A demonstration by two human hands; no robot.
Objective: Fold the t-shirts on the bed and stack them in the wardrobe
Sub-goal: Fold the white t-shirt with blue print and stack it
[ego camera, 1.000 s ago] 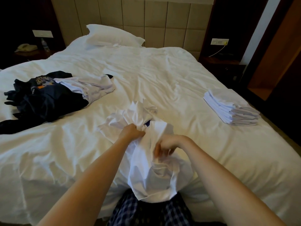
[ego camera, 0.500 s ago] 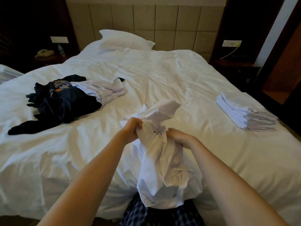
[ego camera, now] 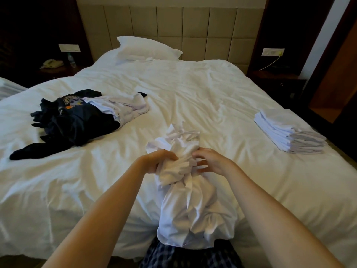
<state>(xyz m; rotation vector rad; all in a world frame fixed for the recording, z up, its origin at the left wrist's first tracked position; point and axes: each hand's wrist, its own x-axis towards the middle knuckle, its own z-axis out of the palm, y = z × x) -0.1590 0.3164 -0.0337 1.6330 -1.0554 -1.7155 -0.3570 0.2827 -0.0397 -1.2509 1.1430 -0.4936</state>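
The white t-shirt (ego camera: 193, 206) hangs crumpled over the near edge of the bed (ego camera: 193, 89), its top bunched up on the cover at the middle of that edge. An unfolded heap of dark and white shirts (ego camera: 77, 120) lies toward the left edge. A folded white stack (ego camera: 286, 136) sits by the right edge. The left hand (ego camera: 158, 160) grips the bunched cloth with curled fingers. The right hand (ego camera: 214, 161) touches it with fingers loosely spread.
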